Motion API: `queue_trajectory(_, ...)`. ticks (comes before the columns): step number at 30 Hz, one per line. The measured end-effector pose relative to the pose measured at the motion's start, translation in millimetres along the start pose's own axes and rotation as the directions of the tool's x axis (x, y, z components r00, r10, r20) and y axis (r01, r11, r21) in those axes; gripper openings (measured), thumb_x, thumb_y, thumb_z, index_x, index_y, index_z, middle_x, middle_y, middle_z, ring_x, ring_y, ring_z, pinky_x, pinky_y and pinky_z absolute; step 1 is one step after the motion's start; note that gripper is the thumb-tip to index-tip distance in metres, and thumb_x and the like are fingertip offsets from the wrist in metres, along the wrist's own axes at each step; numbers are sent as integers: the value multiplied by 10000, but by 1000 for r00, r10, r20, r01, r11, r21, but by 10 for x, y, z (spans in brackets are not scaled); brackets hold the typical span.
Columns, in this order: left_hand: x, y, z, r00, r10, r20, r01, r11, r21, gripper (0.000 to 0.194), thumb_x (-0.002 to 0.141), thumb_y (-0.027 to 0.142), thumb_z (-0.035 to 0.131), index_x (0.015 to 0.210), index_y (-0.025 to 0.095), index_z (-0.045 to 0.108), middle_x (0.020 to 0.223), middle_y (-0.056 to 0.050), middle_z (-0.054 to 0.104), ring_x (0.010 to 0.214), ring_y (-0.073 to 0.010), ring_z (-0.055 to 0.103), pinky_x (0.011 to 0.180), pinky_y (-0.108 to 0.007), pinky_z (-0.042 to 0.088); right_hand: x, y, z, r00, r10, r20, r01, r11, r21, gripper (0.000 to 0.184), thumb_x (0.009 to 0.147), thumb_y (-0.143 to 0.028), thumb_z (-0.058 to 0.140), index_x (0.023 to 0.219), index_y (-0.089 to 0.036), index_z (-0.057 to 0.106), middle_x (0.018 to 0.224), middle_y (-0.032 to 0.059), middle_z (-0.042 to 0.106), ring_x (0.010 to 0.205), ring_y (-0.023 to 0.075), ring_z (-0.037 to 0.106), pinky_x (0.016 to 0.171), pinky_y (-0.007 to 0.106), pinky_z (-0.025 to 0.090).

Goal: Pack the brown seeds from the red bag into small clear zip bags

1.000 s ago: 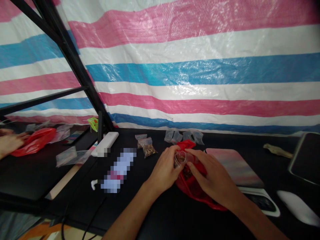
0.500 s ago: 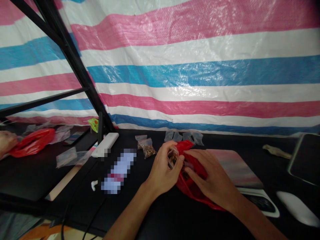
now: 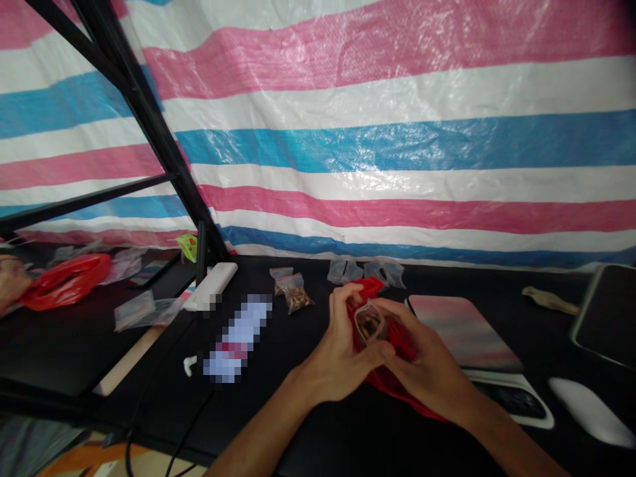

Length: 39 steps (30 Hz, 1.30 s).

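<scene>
My left hand [image 3: 338, 361] and my right hand [image 3: 426, 358] come together around a small clear zip bag [image 3: 370, 323]. Its mouth gapes upward, and small brown pieces show inside. Both hands have their fingers curled on the bag, with the thumbs close together at its near side. Beneath and around them lies a crumpled red plastic bag [image 3: 397, 389], largely covered by the hands. Two filled zip bags [image 3: 297, 297] of similar brown pieces rest on the table to the left. Several flat clear bags [image 3: 385, 272] lie just beyond my hands.
A blurred-out phone-like object [image 3: 238, 341], a white earbud [image 3: 189, 365] and a long white box [image 3: 212, 285] lie left. Right are a greyish-pink mat [image 3: 464, 331], a phone [image 3: 517, 399] and a white mouse [image 3: 589, 409]. Another person's hand [image 3: 10, 283] touches a red bag [image 3: 69, 281] at far left.
The small zip bag has moved slightly right and its mouth now faces up more openly. My right hand has gone from the red bag to the zip bag's right side.
</scene>
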State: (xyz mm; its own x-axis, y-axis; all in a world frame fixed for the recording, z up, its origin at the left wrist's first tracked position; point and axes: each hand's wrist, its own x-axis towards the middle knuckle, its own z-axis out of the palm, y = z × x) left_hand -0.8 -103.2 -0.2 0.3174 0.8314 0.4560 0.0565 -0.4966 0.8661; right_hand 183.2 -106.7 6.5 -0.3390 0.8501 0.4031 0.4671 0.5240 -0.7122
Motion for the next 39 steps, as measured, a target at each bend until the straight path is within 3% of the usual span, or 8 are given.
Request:
queue_trajectory(6, 54, 32, -81, 999, -9, -42, 27, 894, 447, 413, 1036, 475, 487, 1405, 289, 467, 1339, -114, 478, 1265, -296, 460, 1129, -515, 390, 103, 147, -463, 966, -7, -258, -47, 978, -203, 449, 935, -377, 645, 1365, -274, 571, 1296, 81, 716, 1168, 289, 693, 1045, 455, 525)
queue_trajectory(13, 100, -80, -92, 994, -107, 24, 70, 788, 611, 220, 1034, 314, 488, 1206, 270, 616, 1298, -81, 621, 1199, -275, 603, 1044, -457, 449, 29, 730, -1196, 954, 296, -55, -275, 781, -561, 309, 829, -293, 637, 1111, -292, 763, 1078, 75, 809, 893, 345, 775, 712, 446, 572)
queue_trajectory(17, 119, -98, -92, 981, -180, -71, 182, 724, 666, 222, 1037, 335, 467, 933, 256, 646, 951, -35, 680, 843, -227, 684, 778, -349, 496, -77, 892, -1247, 974, 224, 38, -173, 841, -513, 530, 742, -195, 638, 1246, -331, 726, 1257, 38, 754, 1115, 346, 719, 935, 516, 567)
queue_trajectory(21, 133, -60, -122, 952, -126, -277, 276, 743, 609, 195, 1033, 392, 488, 1152, 282, 596, 1052, -39, 696, 905, -241, 698, 794, -344, 497, -165, 985, -1250, 983, 171, 70, -121, 880, -458, 643, 765, -190, 649, 1392, -335, 656, 1326, 90, 715, 1200, 349, 668, 1003, 517, 547)
queue_trajectory(25, 127, -85, -132, 948, -144, -285, 300, 704, 643, 317, 970, 389, 582, 1269, 285, 557, 1178, -80, 644, 909, -267, 682, 784, -374, 497, -189, 1016, -1253, 977, 193, 86, -125, 858, -498, 632, 800, -305, 719, 1422, -368, 628, 1289, 86, 732, 1138, 356, 674, 943, 520, 548)
queue_trajectory(29, 128, -133, -142, 955, -173, -242, 293, 691, 661, 201, 860, 147, 577, 1023, 264, 593, 1003, -51, 644, 937, -282, 628, 816, -399, 480, -140, 905, -1260, 984, 178, 11, -143, 823, -549, 641, 856, -415, 705, 1482, -379, 571, 1365, 124, 693, 1197, 382, 626, 966, 547, 480)
queue_trajectory(33, 162, -122, -210, 919, -110, -378, 336, 720, 607, 213, 781, 34, 498, 802, 241, 454, 891, -48, 571, 954, -279, 559, 862, -426, 467, -79, 707, -1248, 992, 100, -81, -127, 862, -492, 575, 893, -468, 657, 1455, -367, 582, 1416, 122, 643, 1295, 379, 547, 1064, 580, 407)
queue_trajectory(39, 165, -71, -264, 920, 164, -355, 68, 826, 559, 664, 635, -75, 459, 1222, 232, 488, 1318, -100, 498, 1288, -259, 496, 1114, -438, 406, -59, 619, -1243, 995, 64, -74, -90, 893, -441, 437, 924, -496, 632, 1344, -378, 658, 1369, 90, 663, 1303, 346, 547, 1089, 548, 410)
